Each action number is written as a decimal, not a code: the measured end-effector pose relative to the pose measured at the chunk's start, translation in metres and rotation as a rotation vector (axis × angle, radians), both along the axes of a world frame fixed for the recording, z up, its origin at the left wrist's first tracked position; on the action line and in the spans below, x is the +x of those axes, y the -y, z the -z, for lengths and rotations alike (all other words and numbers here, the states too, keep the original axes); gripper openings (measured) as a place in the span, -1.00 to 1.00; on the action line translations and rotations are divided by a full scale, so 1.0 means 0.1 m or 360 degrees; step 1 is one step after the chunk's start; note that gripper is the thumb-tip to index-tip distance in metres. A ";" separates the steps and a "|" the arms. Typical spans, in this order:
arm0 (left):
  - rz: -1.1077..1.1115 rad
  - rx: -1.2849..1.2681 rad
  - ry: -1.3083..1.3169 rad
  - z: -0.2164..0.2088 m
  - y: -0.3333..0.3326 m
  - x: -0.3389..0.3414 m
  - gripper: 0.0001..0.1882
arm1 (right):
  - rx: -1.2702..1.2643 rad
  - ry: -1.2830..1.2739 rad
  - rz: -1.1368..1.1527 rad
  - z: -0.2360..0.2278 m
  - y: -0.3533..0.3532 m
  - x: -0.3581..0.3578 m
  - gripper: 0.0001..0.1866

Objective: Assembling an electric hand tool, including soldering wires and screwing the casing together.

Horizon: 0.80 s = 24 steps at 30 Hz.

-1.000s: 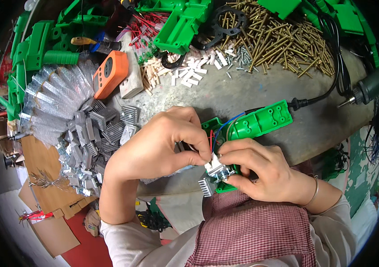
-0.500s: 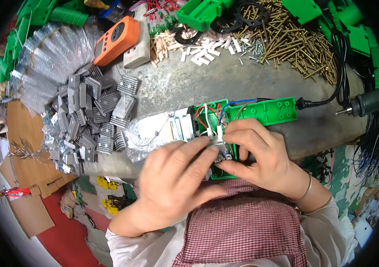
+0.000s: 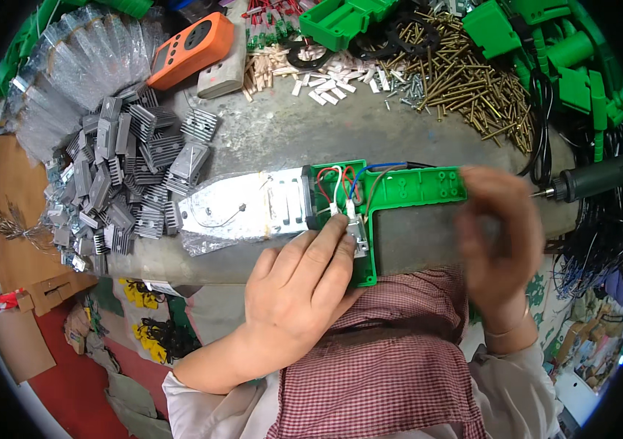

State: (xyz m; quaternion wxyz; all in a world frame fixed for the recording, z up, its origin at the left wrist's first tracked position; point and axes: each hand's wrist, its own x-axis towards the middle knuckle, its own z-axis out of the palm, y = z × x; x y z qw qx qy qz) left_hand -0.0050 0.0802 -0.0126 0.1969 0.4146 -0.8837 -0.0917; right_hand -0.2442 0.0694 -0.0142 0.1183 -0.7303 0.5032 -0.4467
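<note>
A green plastic housing half (image 3: 421, 189) with a long handle part lies in front of me on the bench. Red, white, blue and brown wires run inside it to white connectors (image 3: 350, 207) beside a small grey metal part (image 3: 357, 235). My left hand (image 3: 297, 282) grips the housing's near left side, fingertips pressed on the connectors and metal part; its thumb is mostly hidden. A flat silvery metal plate (image 3: 245, 208) extends left from the housing, partly on clear plastic wrap. My right hand (image 3: 505, 234), smeared by motion, is off the housing, near the handle's end and the electric screwdriver (image 3: 597, 181).
Grey finned metal pieces (image 3: 147, 150) are heaped at left by clear plastic sleeves (image 3: 95, 55). An orange meter (image 3: 191, 50) sits behind. Long brass-coloured screws (image 3: 465, 84), small white pieces (image 3: 326, 88) and green housings (image 3: 344, 22) line the far side. Black cables (image 3: 597, 249) hang at right.
My right hand has left the connectors and swung right, past the handle's end. My left hand stays at the housing, its fingers pressing on the parts. The view has shifted slightly.
</note>
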 end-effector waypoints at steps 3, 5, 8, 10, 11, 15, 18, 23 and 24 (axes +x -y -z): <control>-0.0008 0.0037 -0.0031 -0.06 0.00 -0.04 -0.41 | 0.0103 -0.0265 0.0126 -0.07 0.05 -0.30 -0.67; -0.0036 -0.0013 -0.0056 -0.01 0.00 -0.08 -0.42 | 0.0128 -0.0459 0.0108 0.03 0.05 -0.39 -0.66; -0.0109 -0.0114 -0.0099 0.12 0.01 -0.13 -0.44 | 0.0183 -0.0740 0.0131 0.08 0.08 -0.44 -0.64; -0.0151 -0.0175 -0.0123 0.13 0.02 -0.18 -0.45 | 0.0206 -0.0831 0.0174 0.10 0.11 -0.49 -0.63; -0.0182 -0.0189 -0.0086 0.11 0.01 -0.22 -0.45 | 0.0193 -0.0828 0.0174 0.12 0.13 -0.52 -0.64; -0.0172 -0.0248 0.0007 0.08 0.01 -0.28 -0.42 | 0.0310 -0.0620 0.0200 0.16 0.22 -0.70 -0.66; -0.0117 -0.0165 -0.0055 0.09 0.04 -0.27 -0.40 | 0.0314 -0.0336 0.0160 0.11 0.23 -0.74 -0.66; 0.0015 -0.0030 0.0048 0.02 0.08 -0.16 -0.35 | 0.0578 -0.0130 -0.0496 0.03 0.18 -0.68 -0.71; 0.0032 -0.0054 0.0016 0.02 0.10 -0.15 -0.35 | 0.0590 -0.0150 -0.0461 0.06 0.19 -0.72 -0.71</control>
